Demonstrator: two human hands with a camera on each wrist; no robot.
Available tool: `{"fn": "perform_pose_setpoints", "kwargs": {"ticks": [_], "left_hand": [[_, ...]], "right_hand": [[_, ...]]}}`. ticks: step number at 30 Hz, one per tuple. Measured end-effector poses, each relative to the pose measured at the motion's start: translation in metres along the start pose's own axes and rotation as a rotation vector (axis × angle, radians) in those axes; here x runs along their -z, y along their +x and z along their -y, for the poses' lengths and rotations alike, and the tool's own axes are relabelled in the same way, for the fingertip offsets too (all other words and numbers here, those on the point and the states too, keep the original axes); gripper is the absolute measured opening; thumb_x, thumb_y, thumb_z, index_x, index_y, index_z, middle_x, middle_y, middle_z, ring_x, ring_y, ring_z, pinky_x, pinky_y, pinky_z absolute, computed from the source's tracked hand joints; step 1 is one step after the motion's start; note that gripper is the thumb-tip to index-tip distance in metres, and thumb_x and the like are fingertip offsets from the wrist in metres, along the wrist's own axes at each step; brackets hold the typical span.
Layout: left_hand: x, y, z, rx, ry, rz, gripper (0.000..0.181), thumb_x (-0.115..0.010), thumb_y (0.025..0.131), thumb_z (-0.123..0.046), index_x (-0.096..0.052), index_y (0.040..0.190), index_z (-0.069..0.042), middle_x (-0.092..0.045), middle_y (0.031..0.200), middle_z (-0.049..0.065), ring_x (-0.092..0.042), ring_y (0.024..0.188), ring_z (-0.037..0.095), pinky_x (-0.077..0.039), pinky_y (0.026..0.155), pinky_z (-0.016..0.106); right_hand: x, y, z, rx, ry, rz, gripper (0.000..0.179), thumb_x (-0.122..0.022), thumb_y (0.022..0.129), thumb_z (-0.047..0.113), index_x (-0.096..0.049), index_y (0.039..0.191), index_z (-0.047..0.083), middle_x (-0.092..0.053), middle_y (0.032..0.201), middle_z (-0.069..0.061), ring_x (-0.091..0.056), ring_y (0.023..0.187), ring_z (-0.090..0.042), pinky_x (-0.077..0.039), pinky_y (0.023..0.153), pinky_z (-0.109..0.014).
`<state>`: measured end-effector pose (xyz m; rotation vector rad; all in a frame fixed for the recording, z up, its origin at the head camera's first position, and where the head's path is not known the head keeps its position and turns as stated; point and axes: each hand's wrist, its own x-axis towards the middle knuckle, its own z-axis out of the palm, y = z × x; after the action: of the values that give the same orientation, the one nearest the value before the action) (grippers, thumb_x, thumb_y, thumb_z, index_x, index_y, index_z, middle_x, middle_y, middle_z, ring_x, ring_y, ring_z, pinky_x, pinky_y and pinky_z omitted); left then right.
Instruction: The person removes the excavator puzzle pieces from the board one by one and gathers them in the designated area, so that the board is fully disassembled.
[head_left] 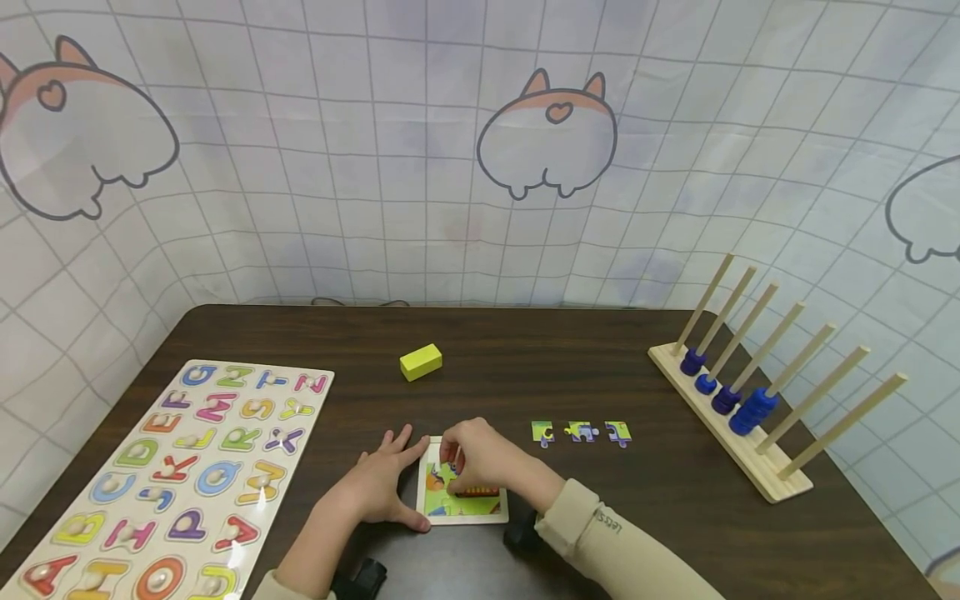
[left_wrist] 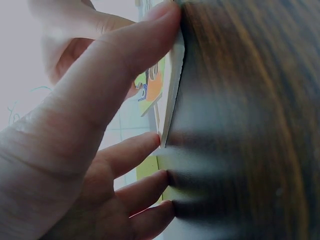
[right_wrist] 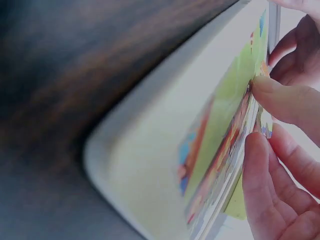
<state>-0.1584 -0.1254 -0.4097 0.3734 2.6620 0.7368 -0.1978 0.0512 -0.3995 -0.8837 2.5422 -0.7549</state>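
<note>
A small jigsaw puzzle board [head_left: 467, 520] with a pale frame and a green picture lies before me on the table. My left hand [head_left: 382, 483] is spread along its left side, thumb on the near corner and fingertips at the far one. In the left wrist view that thumb [left_wrist: 145, 40] rests on the frame's edge. Over the board, my right hand [head_left: 480, 458] pinches a puzzle piece [right_wrist: 265, 122] between thumb and fingers. The piece stands tilted above the recess in the left wrist view, and the right hand covers part of the picture.
Three loose puzzle pieces [head_left: 581, 432] lie in a row right of the board. A yellow block [head_left: 421, 362] sits behind it. On the left is a letter board [head_left: 187, 442] with knobbed letters; at right stands a wooden peg rack [head_left: 783, 479] with blue rings.
</note>
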Motion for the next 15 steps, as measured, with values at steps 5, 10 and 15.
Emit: {"fn": "perform_pose_setpoints", "kwargs": {"ticks": [5,10,15], "left_hand": [[-0.0006,0.0006,0.0008,-0.002,0.003,-0.002,0.101,-0.086,0.054,-0.04,-0.04,0.139,-0.011,-0.023,0.147,0.019,-0.015,0.134,0.042,-0.017,0.098,0.066],[-0.0016,0.0015,0.0022,0.002,0.008,-0.002,0.102,-0.086,0.053,-0.042,-0.04,0.139,-0.011,-0.023,0.148,0.018,-0.015,0.135,0.041,-0.017,0.098,0.066],[-0.0014,0.0011,0.0024,0.0,0.009,-0.002,0.102,-0.086,0.054,-0.042,-0.04,0.139,-0.012,-0.023,0.148,0.018,-0.015,0.135,0.041,-0.017,0.099,0.065]], "right_hand": [[0.0003,0.0002,0.0024,-0.012,-0.012,0.004,0.025,-0.082,0.066,0.008,-0.06,0.079,0.009,-0.055,0.073,0.002,-0.05,0.058,-0.006,-0.045,0.054,-0.016],[-0.0002,0.0001,0.003,-0.026,-0.01,0.001,0.025,-0.081,0.065,0.008,-0.061,0.079,0.009,-0.055,0.074,0.003,-0.05,0.06,-0.006,-0.045,0.055,-0.016],[0.0007,-0.001,0.0004,-0.028,0.016,-0.008,0.024,-0.081,0.065,0.009,-0.062,0.081,0.01,-0.056,0.075,0.003,-0.051,0.06,-0.006,-0.046,0.055,-0.017]]}}
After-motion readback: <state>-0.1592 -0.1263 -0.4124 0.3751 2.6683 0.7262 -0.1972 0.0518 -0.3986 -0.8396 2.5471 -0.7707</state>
